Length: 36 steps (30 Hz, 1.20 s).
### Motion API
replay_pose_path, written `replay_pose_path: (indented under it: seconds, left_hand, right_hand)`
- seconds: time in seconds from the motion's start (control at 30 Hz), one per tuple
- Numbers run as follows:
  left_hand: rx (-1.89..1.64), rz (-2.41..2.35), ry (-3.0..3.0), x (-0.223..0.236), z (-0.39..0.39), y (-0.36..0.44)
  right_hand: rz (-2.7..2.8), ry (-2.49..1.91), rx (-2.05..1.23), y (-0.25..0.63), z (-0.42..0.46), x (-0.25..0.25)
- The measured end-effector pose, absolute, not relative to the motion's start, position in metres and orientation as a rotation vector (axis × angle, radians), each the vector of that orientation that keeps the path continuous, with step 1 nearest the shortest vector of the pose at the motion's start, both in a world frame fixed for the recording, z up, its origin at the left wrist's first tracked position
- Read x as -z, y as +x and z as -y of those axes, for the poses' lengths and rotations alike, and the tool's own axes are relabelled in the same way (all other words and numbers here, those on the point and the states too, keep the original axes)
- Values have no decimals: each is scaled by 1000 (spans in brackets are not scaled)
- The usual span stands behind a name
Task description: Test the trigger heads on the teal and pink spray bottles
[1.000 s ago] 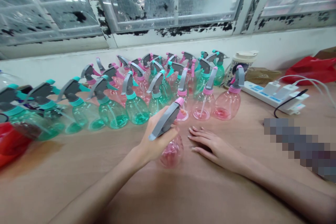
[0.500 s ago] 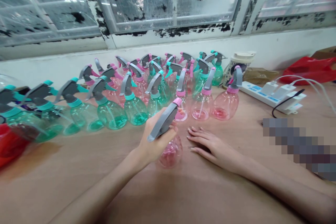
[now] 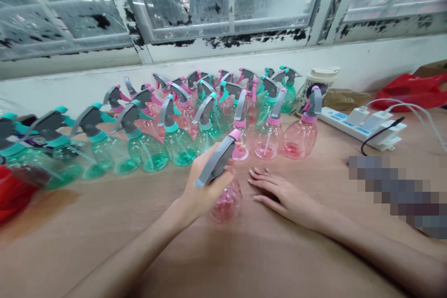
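My left hand (image 3: 204,181) is wrapped round the neck of a pink spray bottle (image 3: 226,202) with a grey trigger head and pink nozzle. The bottle is at the middle of the table; whether its base touches the wood I cannot tell. To its right, my right hand (image 3: 275,191) lies on the tabletop, palm down, fingers stretched out and holding nothing. Just beyond the hands stand pink spray bottles, among them one at the row's right end (image 3: 300,142). Green spray bottles (image 3: 148,151) continue the front row leftward.
More pink and green bottles crowd behind, towards the window wall. A white power strip (image 3: 359,125) with plugs and cables lies at right, near a lidded cup (image 3: 319,86) and a red plastic bag (image 3: 414,93). Another red bag (image 3: 16,193) sits at the left edge.
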<state>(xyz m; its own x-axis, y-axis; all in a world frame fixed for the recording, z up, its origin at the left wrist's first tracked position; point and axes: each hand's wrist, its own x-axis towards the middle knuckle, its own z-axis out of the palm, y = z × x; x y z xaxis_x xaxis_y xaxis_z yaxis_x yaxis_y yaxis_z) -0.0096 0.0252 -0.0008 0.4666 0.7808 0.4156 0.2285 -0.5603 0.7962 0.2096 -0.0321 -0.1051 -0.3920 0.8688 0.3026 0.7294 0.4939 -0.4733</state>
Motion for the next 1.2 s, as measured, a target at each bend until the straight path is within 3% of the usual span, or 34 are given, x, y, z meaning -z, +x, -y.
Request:
replay_pose_path:
  seconds: [1.2]
  left_hand:
    - [-1022, -915, 2022, -3, -22, -8]
  right_hand:
    - [2311, -1374, -329, 210, 32, 104]
